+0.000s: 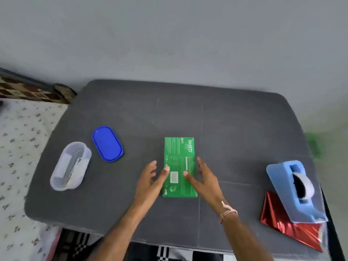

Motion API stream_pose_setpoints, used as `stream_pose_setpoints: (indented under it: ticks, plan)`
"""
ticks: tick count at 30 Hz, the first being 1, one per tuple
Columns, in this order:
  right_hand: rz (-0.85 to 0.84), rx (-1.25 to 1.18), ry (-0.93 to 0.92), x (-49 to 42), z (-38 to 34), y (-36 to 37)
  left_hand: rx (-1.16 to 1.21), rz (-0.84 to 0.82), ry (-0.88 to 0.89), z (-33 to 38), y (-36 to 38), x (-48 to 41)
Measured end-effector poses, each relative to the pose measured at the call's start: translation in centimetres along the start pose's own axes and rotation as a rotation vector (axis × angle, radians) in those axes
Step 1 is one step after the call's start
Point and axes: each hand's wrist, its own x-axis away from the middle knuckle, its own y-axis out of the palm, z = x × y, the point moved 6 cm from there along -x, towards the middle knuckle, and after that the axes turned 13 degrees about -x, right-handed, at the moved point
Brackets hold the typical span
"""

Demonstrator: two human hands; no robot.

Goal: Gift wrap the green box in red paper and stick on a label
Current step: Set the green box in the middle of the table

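The flat green cardboard box (179, 162) bears the white brand word "PASEO" along its far right edge; its other print is too small to read.

The desk (235, 129) top is dark grey, matt and finely grained. At centre, the box (179, 153) is printed green card with a slight sheen. At lower right, the red paper (278, 221) is glossy, metallic and creased; the dispenser (282, 187) there is matt pale-blue plastic. At left, the lid (107, 143) is smooth, shiny blue plastic and the tub (56, 182) cloudy translucent plastic. Far left lies printed cloth (22, 140).
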Motion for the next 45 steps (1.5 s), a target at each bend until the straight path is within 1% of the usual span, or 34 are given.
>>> stream_pose_setpoints:
  ticks: [1, 4, 6, 9, 14, 19, 22, 26, 30, 34, 37, 41, 45]
  plan:
    - [0.027, -0.025, 0.0, -1.0, 0.3, 0.7, 0.013, -0.022, -0.011, -0.6, 0.1, -1.4]
    - [0.103, 0.008, 0.037, -2.7, 0.7, 1.3, -0.004, -0.133, 0.02, -1.9, 1.2, -4.4]
    - [0.141, -0.001, 0.027, -3.0, 1.3, 1.8, 0.001, -0.166, 0.041, -2.8, 1.9, -5.2]
    - [0.175, -0.041, -0.019, -3.1, 1.1, 3.1, 0.021, -0.111, 0.088, -4.0, 1.3, -6.4]
    - [0.132, -0.08, -0.148, -5.1, 1.0, 7.0, 0.092, -0.024, 0.101, -6.5, -1.6, -8.6]
    - [0.085, -0.146, -0.276, -7.3, 1.3, 10.2, 0.194, 0.021, 0.21, -7.7, -3.3, -9.7]
    - [0.072, -0.141, -0.338, -8.0, 1.6, 11.6, 0.246, 0.056, 0.253, -8.4, -4.2, -9.7]
    - [0.034, -0.143, -0.359, -7.6, 2.1, 14.1, 0.251, 0.045, 0.331, -10.5, -5.8, -8.8]
    - [0.013, -0.228, -0.385, -4.9, 3.2, 16.6, 0.238, 0.016, 0.412, -12.9, -7.6, -6.5]
    - [-0.022, -0.227, -0.362, -0.6, 3.6, 19.4, 0.217, 0.003, 0.399, -15.1, -10.2, -3.7]
    - [-0.07, -0.183, -0.357, 0.8, 3.6, 21.2, 0.198, -0.001, 0.395, -16.2, -11.9, -2.7]
    - [-0.115, -0.148, -0.381, 0.8, 3.1, 22.2, 0.223, 0.01, 0.365, -17.6, -13.0, -2.3]
    - [-0.141, -0.134, -0.405, -1.3, 3.7, 22.6, 0.22, 0.017, 0.352, -17.6, -12.9, -3.4]
